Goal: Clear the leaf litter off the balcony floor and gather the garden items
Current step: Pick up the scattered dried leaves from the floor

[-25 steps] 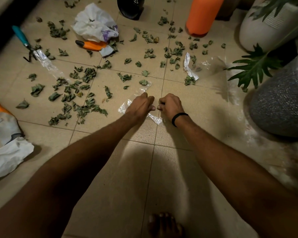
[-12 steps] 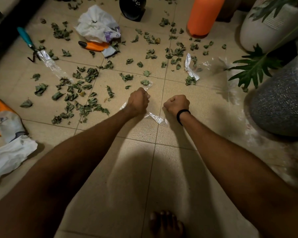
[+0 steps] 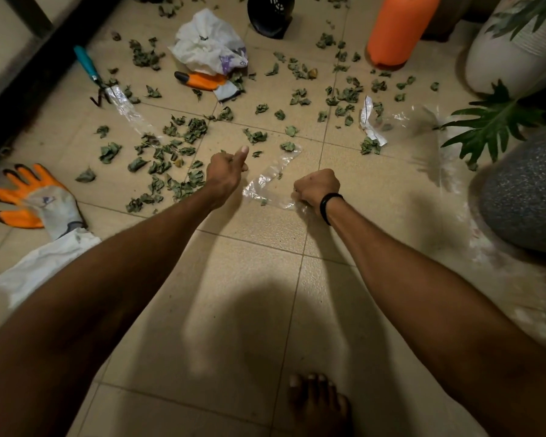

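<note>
Here the right hand point(image 3: 317, 187) is curled into a fist; its fingers grip the near end of a clear plastic wrapper point(image 3: 271, 181); a black band point(image 3: 327, 205) goes round that wrist. The wrapper runs left from those fingers, bends, then stretches away to a far tip, where one dry leaf point(image 3: 287, 146) touches it; it lies between the two hands. The left hand point(image 3: 226, 171) is just beside the bend; its fingers are curled in and its thumb sticks up; I cannot tell if those fingers hold anything.

Just left of the left fingers lies a thick patch of dry leaves point(image 3: 171, 165); more are scattered on the floor tiles point(image 3: 265, 279) beyond both hands. Far left of the fingers lies an orange and grey glove point(image 3: 29, 197), touching a white cloth point(image 3: 44, 263). Well beyond the left thumb are a second orange glove point(image 3: 202, 80), a crumpled white bag point(image 3: 208, 42) and a small hand rake point(image 3: 89, 66) with a teal handle. Beyond the right fingers lies another clear plastic sheet point(image 3: 404, 121); a grey pot point(image 3: 524, 190) stands to their right.
</note>
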{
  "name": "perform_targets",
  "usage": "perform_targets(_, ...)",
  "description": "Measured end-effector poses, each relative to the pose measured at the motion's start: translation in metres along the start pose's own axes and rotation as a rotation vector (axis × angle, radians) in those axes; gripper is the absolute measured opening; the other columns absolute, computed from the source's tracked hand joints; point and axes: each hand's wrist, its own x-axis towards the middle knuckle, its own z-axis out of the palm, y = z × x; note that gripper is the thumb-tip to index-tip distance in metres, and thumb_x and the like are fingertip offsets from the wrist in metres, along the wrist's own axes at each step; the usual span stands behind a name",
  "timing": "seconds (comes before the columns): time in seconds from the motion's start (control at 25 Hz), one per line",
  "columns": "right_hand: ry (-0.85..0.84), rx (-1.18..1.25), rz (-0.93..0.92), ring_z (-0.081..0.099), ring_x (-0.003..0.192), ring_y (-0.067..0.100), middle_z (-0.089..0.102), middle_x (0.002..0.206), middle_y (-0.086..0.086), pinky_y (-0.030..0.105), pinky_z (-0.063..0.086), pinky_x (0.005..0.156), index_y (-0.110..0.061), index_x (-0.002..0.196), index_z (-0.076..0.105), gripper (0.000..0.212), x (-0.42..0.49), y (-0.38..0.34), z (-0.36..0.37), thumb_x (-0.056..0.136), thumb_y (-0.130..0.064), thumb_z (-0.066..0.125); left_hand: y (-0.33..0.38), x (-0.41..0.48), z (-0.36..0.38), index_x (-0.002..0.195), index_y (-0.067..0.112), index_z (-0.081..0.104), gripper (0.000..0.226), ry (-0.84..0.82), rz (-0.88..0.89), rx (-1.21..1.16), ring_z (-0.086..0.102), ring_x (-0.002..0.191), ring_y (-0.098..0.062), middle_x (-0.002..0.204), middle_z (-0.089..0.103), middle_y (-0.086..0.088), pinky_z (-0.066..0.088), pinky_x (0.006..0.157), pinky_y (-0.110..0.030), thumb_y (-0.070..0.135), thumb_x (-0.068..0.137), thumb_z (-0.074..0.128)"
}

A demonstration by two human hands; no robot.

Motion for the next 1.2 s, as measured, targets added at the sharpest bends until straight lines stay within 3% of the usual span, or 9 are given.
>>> perform_targets(0.12,-0.01,-0.198,-0.174,0.055,0.053,0.012,0.05,0.051,-0.003,0.025,0.048,0.051,-0.012,0.06,0.064,0.018,-0.014,-0.013,0.024,0.075,-0.003,0.066,-0.013,-0.003,-0.016,0.085,0.001,0.07,0.054,-0.041,0.128,0.286,0.053,0.045,-0.008,0.061,0.061,0.0,0.038,0.049,-0.021,0.047,0.102,0.049)
perform_targets(0.2,-0.015,-0.266,-0.241,0.061,0.06,0.012,0.058,0.056,-0.003,0.021,0.049,0.051,-0.014,0.059,0.066,0.02,-0.017,-0.014,0.035,0.078,-0.008,0.07,-0.023,-0.004,-0.02,0.091,0.001,0.07,0.049,-0.121,0.187,0.455,0.06,0.058,-0.018,0.075,0.067,-0.008,0.041,0.053,-0.024,0.046,0.101,0.053)
perform_targets(0.32,0.01,-0.336,-0.266,0.063,0.069,0.013,0.065,0.066,0.0,0.013,0.035,0.046,-0.017,0.063,0.068,0.022,-0.013,-0.013,0.038,0.082,-0.005,0.067,-0.032,-0.008,-0.014,0.099,0.006,0.069,0.038,-0.247,0.28,0.617,0.064,0.074,-0.02,0.088,0.07,-0.006,0.048,0.061,-0.031,0.043,0.094,0.065)
perform_targets(0.48,0.058,-0.346,-0.212,0.069,0.08,0.016,0.073,0.079,0.002,0.019,0.051,0.064,-0.013,0.069,0.075,0.018,-0.003,-0.011,0.033,0.083,-0.006,0.067,-0.034,-0.014,0.0,0.098,0.01,0.067,0.025,-0.281,0.395,0.761,0.064,0.079,-0.021,0.092,0.071,-0.008,0.056,0.074,-0.04,0.033,0.089,0.073)
perform_targets(0.6,0.088,-0.31,-0.179,0.068,0.084,0.017,0.074,0.087,0.004,0.021,0.051,0.067,-0.012,0.078,0.077,0.015,0.0,-0.009,0.029,0.083,-0.003,0.066,-0.028,-0.01,0.005,0.1,0.006,0.069,0.017,-0.243,0.358,0.74,0.062,0.075,-0.017,0.093,0.072,-0.009,0.051,0.066,-0.029,0.022,0.096,0.064)
perform_targets(0.68,0.132,-0.26,-0.154,0.067,0.083,0.019,0.073,0.088,0.006,0.021,0.048,0.065,-0.009,0.078,0.076,0.019,0.001,-0.01,0.024,0.085,0.001,0.061,-0.022,-0.008,0.005,0.1,0.004,0.07,0.017,-0.221,0.292,0.675,0.057,0.066,-0.011,0.092,0.072,-0.008,0.04,0.056,-0.019,0.018,0.098,0.06)
perform_targets(0.92,0.365,-0.115,-0.187,0.063,0.087,0.016,0.073,0.096,0.005,0.017,0.039,0.067,-0.007,0.093,0.074,0.022,0.004,-0.016,-0.004,0.088,-0.002,0.054,-0.001,-0.005,0.007,0.107,0.003,0.071,0.023,-0.171,0.368,0.483,0.066,0.08,-0.022,0.099,0.073,-0.011,0.052,0.068,-0.031,0.022,0.099,0.059)
perform_targets(1.0,0.43,-0.087,-0.206,0.064,0.093,0.017,0.073,0.099,0.004,0.015,0.037,0.068,-0.009,0.098,0.074,0.023,0.007,-0.019,-0.015,0.089,-0.003,0.053,0.005,-0.008,0.019,0.106,0.004,0.072,0.024,-0.195,0.388,0.435,0.066,0.078,-0.024,0.094,0.073,-0.01,0.055,0.069,-0.036,0.024,0.099,0.06)
perform_targets(1.2,0.486,-0.053,-0.172,0.065,0.098,0.018,0.074,0.101,0.003,0.016,0.039,0.069,-0.011,0.099,0.075,0.026,0.019,-0.021,-0.04,0.09,-0.005,0.052,0.016,-0.039,0.068,0.099,0.009,0.075,0.017,-0.385,0.323,0.449,0.058,0.064,-0.003,0.088,0.07,0.004,0.045,0.055,-0.014,0.022,0.093,0.066)
